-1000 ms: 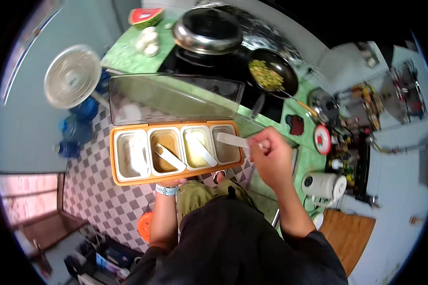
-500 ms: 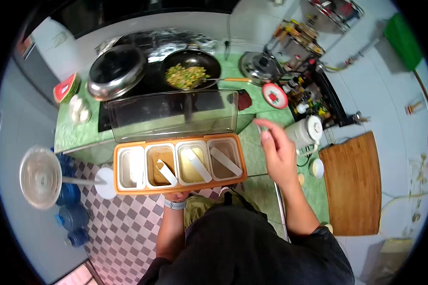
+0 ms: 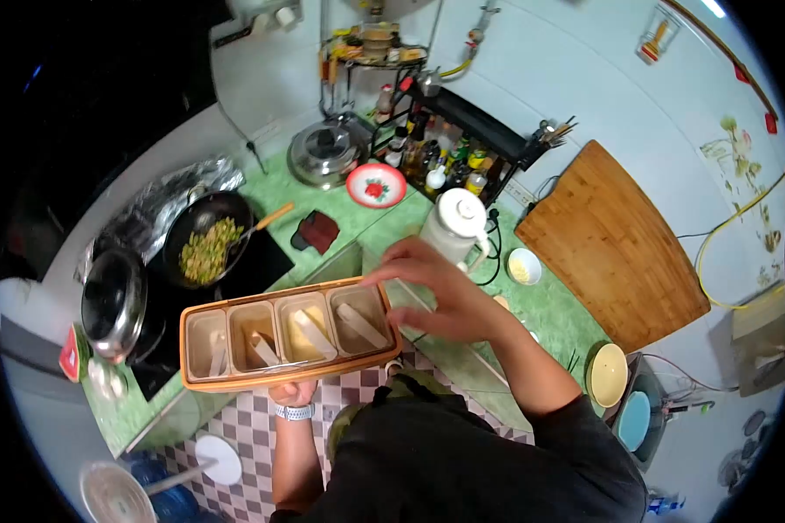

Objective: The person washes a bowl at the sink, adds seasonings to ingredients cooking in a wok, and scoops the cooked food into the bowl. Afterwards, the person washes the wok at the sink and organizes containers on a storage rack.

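An orange-rimmed seasoning box with white compartments is held up from below by my left hand, whose fingers are partly hidden under it. Its clear lid is down over the compartments. White spoons lie in them, one in yellowish contents and one in brown contents. My right hand is at the box's right end, thumb and fingers spread apart, with the fingertips at the lid's upper right corner and nothing held.
A wok of chopped food and a lidded pan stand on the stove. Along the green counter are a red-rimmed plate, a white kettle, a small bowl, a wooden board and a yellow bowl.
The spoon has left my right hand and lies in the right compartment. The lid has come down, and my right hand has opened beside it. The view has swung right.
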